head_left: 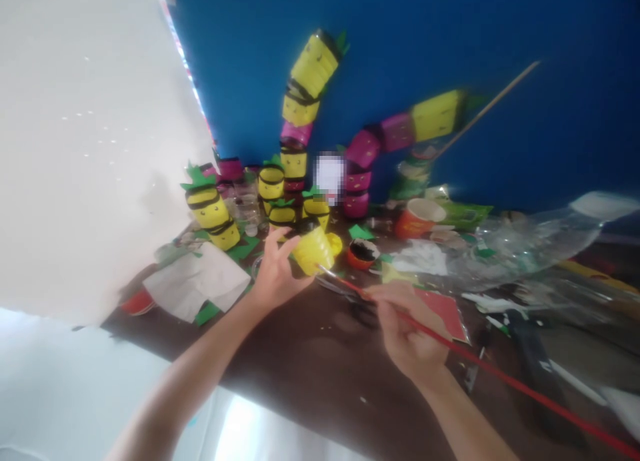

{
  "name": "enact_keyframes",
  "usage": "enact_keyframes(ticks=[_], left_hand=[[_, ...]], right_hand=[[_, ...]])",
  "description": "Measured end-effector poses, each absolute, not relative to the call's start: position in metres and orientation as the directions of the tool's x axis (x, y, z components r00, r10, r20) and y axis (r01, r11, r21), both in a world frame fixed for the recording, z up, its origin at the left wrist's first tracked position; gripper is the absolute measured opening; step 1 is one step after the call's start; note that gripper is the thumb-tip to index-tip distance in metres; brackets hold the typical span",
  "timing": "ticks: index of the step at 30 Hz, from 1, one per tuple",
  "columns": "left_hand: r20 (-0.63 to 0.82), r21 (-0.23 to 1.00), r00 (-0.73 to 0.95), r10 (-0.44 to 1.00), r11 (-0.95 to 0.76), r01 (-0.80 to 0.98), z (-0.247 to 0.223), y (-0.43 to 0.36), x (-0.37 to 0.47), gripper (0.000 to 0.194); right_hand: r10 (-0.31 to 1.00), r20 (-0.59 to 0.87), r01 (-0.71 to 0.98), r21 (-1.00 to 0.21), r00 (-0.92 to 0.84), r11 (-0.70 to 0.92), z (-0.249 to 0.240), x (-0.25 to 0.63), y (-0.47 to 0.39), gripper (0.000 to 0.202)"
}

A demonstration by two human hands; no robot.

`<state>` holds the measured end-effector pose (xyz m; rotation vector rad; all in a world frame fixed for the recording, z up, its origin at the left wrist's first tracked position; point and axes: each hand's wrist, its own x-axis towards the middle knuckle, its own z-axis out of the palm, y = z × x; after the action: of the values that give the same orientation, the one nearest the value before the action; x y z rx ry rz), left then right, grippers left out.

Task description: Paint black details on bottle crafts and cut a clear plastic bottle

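Note:
My left hand grips a yellow-painted cup, tilted on its side above the brown table. In my right hand is a long red-handled paintbrush, and its tip touches or nearly touches the cup's lower side. Beneath the brush lie dark-handled scissors, partly hidden by my right hand. Just right of the cup stands a small red cup with something black inside. A bright yellow piece shows behind the cup in my hand.
Several yellow and magenta cups with drawn faces stand stacked at the back; one stack leans upward against the blue wall. White paper lies left. A red-and-white cup, clear plastic bottle and scraps crowd the right.

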<state>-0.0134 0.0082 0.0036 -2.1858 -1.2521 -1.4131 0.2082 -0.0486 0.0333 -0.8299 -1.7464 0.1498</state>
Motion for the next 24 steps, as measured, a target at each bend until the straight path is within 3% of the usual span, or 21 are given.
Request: enact_keyframes(ticks=[6, 9, 16, 20, 24], left_hand=[[0.828, 0.263, 0.138, 0.544, -0.594, 0.76, 0.004, 0.008, -0.012, 0.085], [0.844, 0.252, 0.142, 0.517, -0.616, 0.746, 0.004, 0.008, -0.012, 0.084], [0.844, 0.251, 0.143, 0.516, -0.617, 0.746, 0.004, 0.008, -0.012, 0.084], [0.839, 0.218, 0.173, 0.516, -0.61, 0.762, 0.005, 0.008, -0.012, 0.084], [0.843, 0.186, 0.195, 0.501, -0.612, 0.769, 0.004, 0.009, -0.013, 0.083]], right_hand=[[0.624, 0.781, 0.466, -0.562, 0.027, 0.683, 0.033, 0.211, -0.047, 0.014], [0.641, 0.768, 0.407, -0.58, -0.016, 0.705, 0.033, 0.21, -0.047, 0.014], [0.583, 0.812, 0.473, -0.524, 0.026, 0.708, 0.032, 0.214, -0.045, 0.012], [0.566, 0.815, 0.427, -0.471, -0.124, 0.772, 0.036, 0.207, -0.049, 0.016], [0.512, 0.812, 0.513, -0.323, -0.282, 0.795, 0.037, 0.203, -0.052, 0.019]])
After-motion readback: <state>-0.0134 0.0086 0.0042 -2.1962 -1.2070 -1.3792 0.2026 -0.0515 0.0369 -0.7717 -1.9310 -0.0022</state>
